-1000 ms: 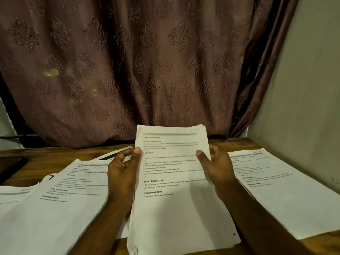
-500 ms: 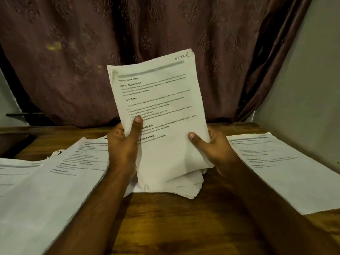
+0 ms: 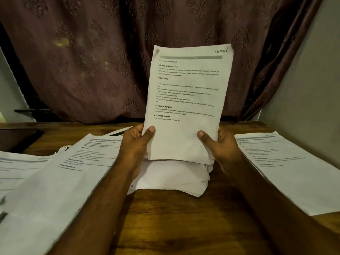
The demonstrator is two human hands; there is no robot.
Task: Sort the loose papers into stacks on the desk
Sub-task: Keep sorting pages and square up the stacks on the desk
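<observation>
I hold a bundle of printed white papers [image 3: 185,100] upright above the wooden desk [image 3: 174,223]. My left hand [image 3: 137,144] grips its lower left edge with the thumb on the front sheet. My right hand [image 3: 219,148] grips the lower right edge the same way. The bundle's lower sheets sag down to the desk in an uneven fan [image 3: 174,177]. A stack of papers [image 3: 47,181] lies flat on the desk to the left, with another sheet [image 3: 16,166] further left. A separate stack [image 3: 294,168] lies to the right.
A patterned brown curtain [image 3: 110,61] hangs behind the desk. A grey wall [image 3: 309,80] stands close on the right. A dark flat object [image 3: 16,137] sits at the desk's far left corner. Bare wood shows in the middle front of the desk.
The bundle went from lying tilted low over the desk to standing upright. Both hands slid down to its lower edges, and the sheets straightened from a leftward tilt.
</observation>
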